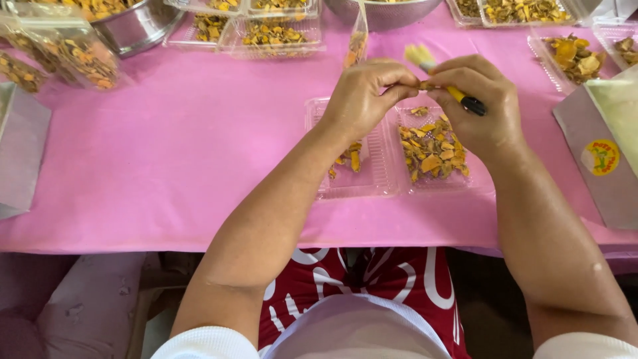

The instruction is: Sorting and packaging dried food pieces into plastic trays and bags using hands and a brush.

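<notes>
My left hand (364, 95) and my right hand (480, 101) meet above an open clear plastic clamshell tray (372, 183) on the pink tablecloth. A small brush (444, 76) with a yellow handle, black end and pale bristles is gripped in my right hand. My left hand pinches a small dried orange-yellow piece (423, 85) against my right fingers. The tray's right half holds a heap of dried orange-yellow slices (433, 151); its left half has only a few slices (350, 159).
Filled clear trays (276, 33) and bags (86, 56) of the same dried slices line the far side, with metal bowls (136, 26) behind. Silver pouches lie at the left (20, 153) and right (601, 159) edges. The table's near edge (133, 246) crosses below my forearms.
</notes>
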